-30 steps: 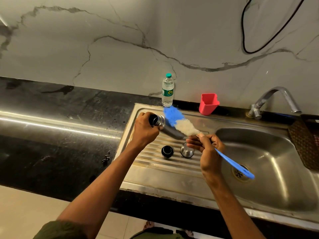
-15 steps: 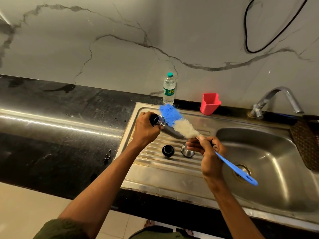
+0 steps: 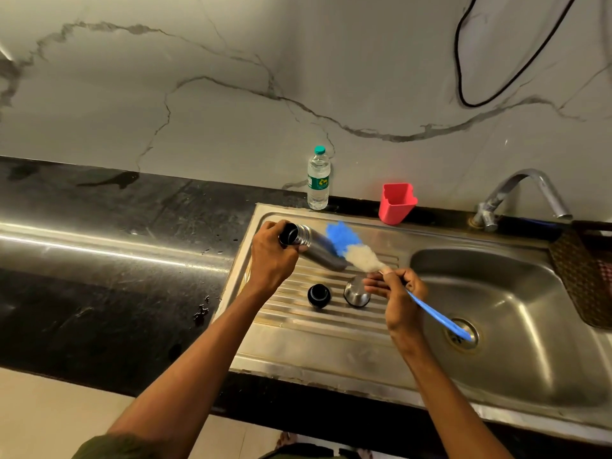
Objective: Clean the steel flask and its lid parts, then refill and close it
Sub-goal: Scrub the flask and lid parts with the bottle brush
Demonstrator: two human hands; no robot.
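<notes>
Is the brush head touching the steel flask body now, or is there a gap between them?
Touching. In the head view the brush head lies against the side of the steel flask, with no gap visible.

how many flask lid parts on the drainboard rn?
2. A black inner stopper stands on the ribbed drainboard, with the steel cap just right of it, partly behind the right hand. No others visible.

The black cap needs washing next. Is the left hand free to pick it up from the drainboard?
Probably not yet: the left hand grips the flask, though nothing covers the black cap.
</notes>
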